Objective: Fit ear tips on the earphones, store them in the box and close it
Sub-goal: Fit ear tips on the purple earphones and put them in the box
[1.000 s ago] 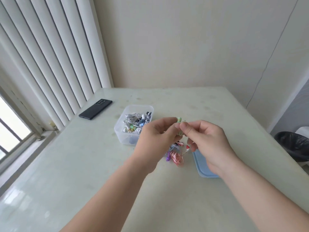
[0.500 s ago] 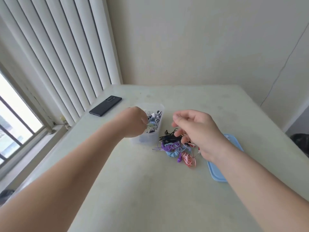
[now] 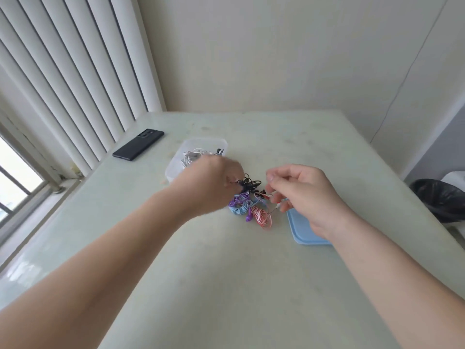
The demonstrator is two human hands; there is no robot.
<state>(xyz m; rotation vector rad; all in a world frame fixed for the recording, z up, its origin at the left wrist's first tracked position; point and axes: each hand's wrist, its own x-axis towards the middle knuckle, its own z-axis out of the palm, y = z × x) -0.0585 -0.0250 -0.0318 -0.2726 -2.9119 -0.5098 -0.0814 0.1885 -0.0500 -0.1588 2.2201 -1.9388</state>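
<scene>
Left hand (image 3: 214, 182), grip too blurred to tell, nearer of 2 to loose black earphones (image 3: 253, 183) lying just right of that grip, long axis across; open box (image 3: 173, 167) just beyond; right hand (image 3: 299, 192), grip curled, seemingly pinching red-and-white earphone (image 3: 261, 196) cord.

My left hand (image 3: 210, 182) is just motion blur, covering the near corner of the box (image 3: 204, 143); no clue if it's gripping anything. And my right hand (image 3: 299, 195) hides part of the lid (image 3: 303, 234).
</scene>
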